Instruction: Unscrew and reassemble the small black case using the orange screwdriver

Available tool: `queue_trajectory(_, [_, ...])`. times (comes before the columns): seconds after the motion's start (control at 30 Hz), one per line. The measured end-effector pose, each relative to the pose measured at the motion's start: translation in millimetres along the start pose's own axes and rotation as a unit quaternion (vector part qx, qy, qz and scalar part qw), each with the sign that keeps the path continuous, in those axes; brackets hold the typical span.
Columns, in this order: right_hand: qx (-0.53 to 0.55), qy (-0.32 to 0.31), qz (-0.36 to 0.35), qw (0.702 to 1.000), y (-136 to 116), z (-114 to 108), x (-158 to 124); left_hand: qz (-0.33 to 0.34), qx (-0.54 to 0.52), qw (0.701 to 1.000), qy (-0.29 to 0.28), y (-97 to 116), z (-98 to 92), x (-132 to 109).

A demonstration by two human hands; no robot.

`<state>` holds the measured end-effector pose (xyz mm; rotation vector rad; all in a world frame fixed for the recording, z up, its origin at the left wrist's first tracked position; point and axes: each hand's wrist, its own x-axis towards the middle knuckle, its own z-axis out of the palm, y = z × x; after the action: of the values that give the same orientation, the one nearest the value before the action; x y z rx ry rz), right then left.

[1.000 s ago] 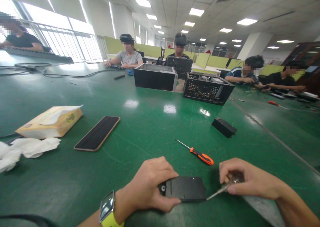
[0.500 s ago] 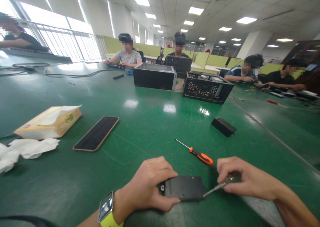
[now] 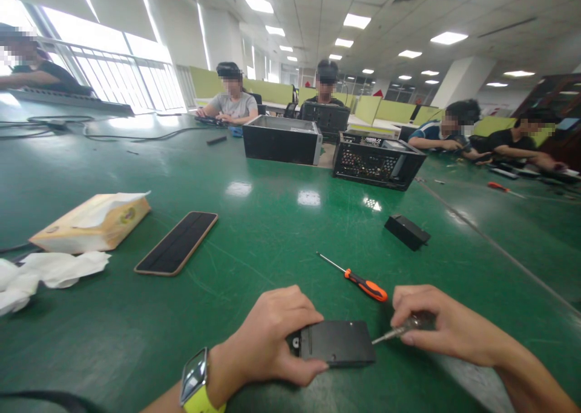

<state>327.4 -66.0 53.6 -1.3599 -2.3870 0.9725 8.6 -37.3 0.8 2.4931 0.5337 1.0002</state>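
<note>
- White, crumpled tissue lies at the far left of the green bench, just in front of a yellow tissue pack
- Next comes a phone, lying flat with its dark screen up, well apart from the hands
- The left hand, with a yellow-strapped watch at its wrist, has its fingers clasped over the left end of a black block, thumb along the near edge
- The work on this block looks under way rather than finished: the casing seems whole and closed, and a tool tip stands at its right end; that end face is turned from view, so what is done there, and how much is left, cannot be told
- The block sits low at the near middle of the bench, flat and oblong, dull black; a thin groove crosses its top near the left end, small spots mark the top by its edges, and a round silvery piece shows beside the fingers
- An orange-and-black screwdriver lies loose just beyond the block
- The clear-handled screwdriver slants down leftward to the block's end; whether its tip touches cannot be told
- The right hand grips that handle, fingers curled around it
- Beyond, a smaller black piece lies on the bench, apart from both hands
</note>
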Motion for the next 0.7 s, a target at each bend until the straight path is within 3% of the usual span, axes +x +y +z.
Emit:
queue_trajectory(0.4, [-0.066, 0.039, 0.009, 0.997, -21, 27, -9, -0.004, -0.001, 1.0, 0.0, -4, 2.1, -2])
queue_trajectory(0.53, [-0.051, 0.063, -0.002, 0.997, -14, 37, -8, -0.003, -0.005, 1.0, 0.0, -3, 1.7, -2])
queue_trajectory(0.7, [0.014, 0.149, -0.06, 0.987, 4, 59, 2, -0.013, 0.012, 1.0, 0.012, 1, -1.9, 1])
